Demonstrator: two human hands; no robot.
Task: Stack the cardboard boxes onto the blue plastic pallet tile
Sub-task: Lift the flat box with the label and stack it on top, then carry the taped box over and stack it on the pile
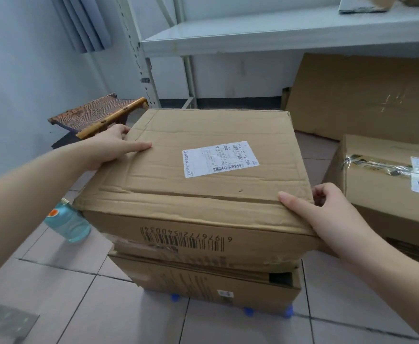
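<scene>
A large cardboard box (178, 184) with a white shipping label on top sits on a flatter cardboard box (203, 284). Under that lower box only small bits of the blue plastic pallet tile (248, 311) show at the front edge. My left hand (114, 147) grips the top box's far left edge, thumb flat on the lid. My right hand (327, 209) holds its near right corner, thumb on top and fingers curled around the side. A third cardboard box (382, 194) with tape and labels stands on the floor to the right.
A teal bottle (68, 223) stands on the tiled floor just left of the stack. Behind it is a woven folding stool (96, 115). A metal shelf rack (253, 36) lines the back wall, with flattened cardboard (365, 95) leaning below it at the right.
</scene>
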